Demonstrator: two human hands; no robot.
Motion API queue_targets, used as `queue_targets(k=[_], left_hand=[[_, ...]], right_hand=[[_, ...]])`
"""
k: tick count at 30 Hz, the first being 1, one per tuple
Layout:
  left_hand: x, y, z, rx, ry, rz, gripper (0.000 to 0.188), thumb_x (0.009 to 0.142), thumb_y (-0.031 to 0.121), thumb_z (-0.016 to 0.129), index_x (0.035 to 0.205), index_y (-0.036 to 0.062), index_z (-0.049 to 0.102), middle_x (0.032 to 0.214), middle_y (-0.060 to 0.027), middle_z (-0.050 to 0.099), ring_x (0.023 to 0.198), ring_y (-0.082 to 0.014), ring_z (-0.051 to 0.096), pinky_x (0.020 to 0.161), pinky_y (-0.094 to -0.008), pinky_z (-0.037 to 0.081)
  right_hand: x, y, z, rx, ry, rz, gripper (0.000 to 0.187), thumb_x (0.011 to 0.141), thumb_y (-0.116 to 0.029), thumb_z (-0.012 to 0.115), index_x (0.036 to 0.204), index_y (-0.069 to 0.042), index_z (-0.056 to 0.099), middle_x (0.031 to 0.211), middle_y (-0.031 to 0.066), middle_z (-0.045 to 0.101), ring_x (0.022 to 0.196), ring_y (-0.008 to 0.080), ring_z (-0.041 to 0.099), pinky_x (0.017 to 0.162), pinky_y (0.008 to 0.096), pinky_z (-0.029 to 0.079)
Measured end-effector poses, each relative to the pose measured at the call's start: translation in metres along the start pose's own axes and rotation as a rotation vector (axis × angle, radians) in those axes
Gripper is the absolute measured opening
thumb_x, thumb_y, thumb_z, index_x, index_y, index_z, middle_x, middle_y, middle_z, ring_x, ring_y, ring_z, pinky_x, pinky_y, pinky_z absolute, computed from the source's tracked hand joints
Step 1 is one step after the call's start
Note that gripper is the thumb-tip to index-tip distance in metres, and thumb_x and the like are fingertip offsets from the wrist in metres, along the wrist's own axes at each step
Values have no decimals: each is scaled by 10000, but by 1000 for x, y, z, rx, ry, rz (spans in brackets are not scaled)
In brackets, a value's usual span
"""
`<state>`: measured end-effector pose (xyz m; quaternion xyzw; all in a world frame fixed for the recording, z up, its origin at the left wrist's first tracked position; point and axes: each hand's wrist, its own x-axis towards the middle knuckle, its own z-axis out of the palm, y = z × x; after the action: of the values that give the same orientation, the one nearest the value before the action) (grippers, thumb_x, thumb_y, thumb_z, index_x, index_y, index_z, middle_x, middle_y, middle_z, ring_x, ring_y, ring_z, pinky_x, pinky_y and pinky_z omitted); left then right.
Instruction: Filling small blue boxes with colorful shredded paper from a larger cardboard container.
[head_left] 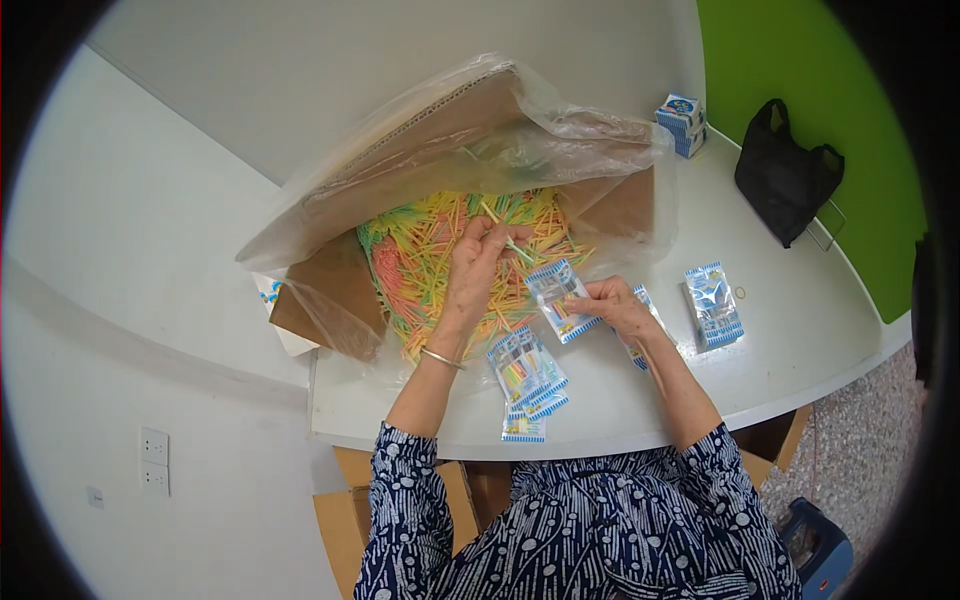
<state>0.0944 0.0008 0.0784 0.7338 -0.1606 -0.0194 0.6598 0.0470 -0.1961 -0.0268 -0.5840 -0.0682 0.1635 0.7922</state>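
Note:
My left hand [478, 262], with a bangle on its wrist, is over an open cardboard box full of thin pastel sticks [470, 300] in yellow, green and pink. Its fingers are closed on a few pale sticks [521, 250]. Beside it, my right hand [618, 306] pinches a small blue-and-white packet [562, 300] with a clear window at the box's near right corner. Partly hidden under my right wrist lies another packet [640, 352]. Several similar packets [525, 368] overlap on the table in front of the box.
Clear plastic liner [610, 140] drapes over the box flaps. A packet stack [712, 305] and a rubber band [740, 293] lie on the white table [790, 330] to the right. Farther back are small boxes [682, 122] and a black bag [785, 175]. Open cartons [345, 520] stand below the table edge.

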Motion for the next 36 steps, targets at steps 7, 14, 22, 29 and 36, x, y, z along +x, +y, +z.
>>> queue_targets(k=[7, 14, 22, 29, 36], left_hand=[[-6, -5, 5, 84, 31, 149, 188, 959, 193, 508, 972, 6, 501, 1007, -97, 665, 869, -59, 552, 742, -213, 422], [-26, -13, 18, -57, -25, 115, 194, 951, 219, 532, 936, 26, 537, 1023, -85, 665, 926, -94, 566, 850, -253, 421], [-42, -15, 25, -109, -64, -165, 175, 922, 174, 571, 958, 5, 597, 1131, -85, 621, 969, -103, 567, 887, -272, 442], [-41, -9, 13, -48, -127, -181, 162, 889, 120, 602, 1005, 6, 603, 1122, -75, 618, 968, -94, 563, 875, -261, 442], [-36, -4, 12, -50, -163, -211, 157, 909, 128, 585, 1028, 38, 537, 965, -29, 627, 902, -71, 564, 823, -231, 443]], right_hand=[[-3, -4, 3, -59, -47, 47, 244, 812, -191, 704, 952, 9, 703, 849, 66, 701, 765, 76, 609, 722, 216, 450], [-6, -4, 6, -36, -103, 65, 281, 820, -240, 699, 957, 6, 702, 870, 49, 692, 809, 73, 587, 772, 227, 425], [-5, 0, 5, 16, -131, 59, 291, 831, -246, 691, 999, -8, 691, 894, 40, 687, 820, 73, 586, 777, 231, 423], [-4, 3, 4, 32, -148, 34, 272, 834, -239, 687, 992, -18, 694, 895, 38, 690, 817, 70, 587, 771, 229, 428], [-6, -3, 4, 14, -144, 81, 279, 816, -171, 694, 1026, 10, 672, 927, 67, 692, 853, 92, 607, 817, 244, 440]])
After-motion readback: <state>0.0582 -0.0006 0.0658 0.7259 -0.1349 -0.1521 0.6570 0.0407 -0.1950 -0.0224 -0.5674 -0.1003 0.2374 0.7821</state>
